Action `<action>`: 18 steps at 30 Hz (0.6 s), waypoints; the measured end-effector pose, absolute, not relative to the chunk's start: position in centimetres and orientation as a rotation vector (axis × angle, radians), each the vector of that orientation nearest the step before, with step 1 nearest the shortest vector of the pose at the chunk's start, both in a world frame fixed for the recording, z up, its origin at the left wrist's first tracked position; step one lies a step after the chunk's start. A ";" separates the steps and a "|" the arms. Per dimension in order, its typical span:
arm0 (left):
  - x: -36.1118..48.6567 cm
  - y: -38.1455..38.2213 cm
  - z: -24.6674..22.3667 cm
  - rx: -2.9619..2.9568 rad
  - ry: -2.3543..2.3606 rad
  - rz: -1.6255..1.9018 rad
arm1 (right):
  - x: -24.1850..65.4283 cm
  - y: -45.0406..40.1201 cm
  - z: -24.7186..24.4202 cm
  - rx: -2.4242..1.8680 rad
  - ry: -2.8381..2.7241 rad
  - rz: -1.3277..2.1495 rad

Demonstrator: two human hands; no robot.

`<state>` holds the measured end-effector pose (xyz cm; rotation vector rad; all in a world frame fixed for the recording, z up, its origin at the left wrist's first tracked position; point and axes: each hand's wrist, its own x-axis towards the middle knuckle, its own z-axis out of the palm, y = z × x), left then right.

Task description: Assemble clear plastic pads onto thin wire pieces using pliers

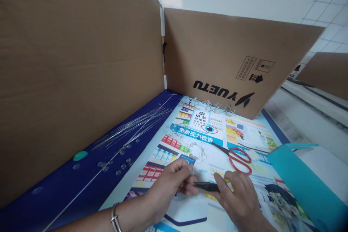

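My left hand (176, 181) is closed in a pinch over the printed sheet (201, 166), with a thin wire showing at its fingertips. My right hand (239, 192) grips a dark pointed tool, which looks like pliers (206, 186); its tip meets the fingers of my left hand. Just beyond the hands lie red-handled scissors (239, 159). A loose ring of clear beads (197, 151) rests on the sheet behind my left hand. Whatever sits between the tool's tips is too small to make out.
Tall cardboard panels (81, 50) stand at the left and back. Long thin wires (133, 127) and loose clear beads (104, 166) lie on the blue surface at left. More beaded pieces (214, 107) line the back panel. A teal folder (304, 185) is at right.
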<state>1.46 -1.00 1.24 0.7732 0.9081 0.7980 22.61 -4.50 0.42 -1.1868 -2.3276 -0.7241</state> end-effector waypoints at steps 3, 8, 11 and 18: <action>1.4 -1.1 1.1 0.779 0.909 0.793 | 22.7 -4.6 0.3 -1.193 -2.343 -0.731; 1.3 -1.1 1.0 0.786 0.875 0.790 | 22.8 -4.6 0.4 -1.184 -2.364 -0.736; 1.3 -1.2 1.0 0.779 0.865 0.793 | 22.9 -4.5 0.4 -1.175 -2.373 -0.750; 1.2 -1.2 0.8 0.818 0.870 0.792 | 22.8 -4.6 0.7 -1.172 -2.381 -0.744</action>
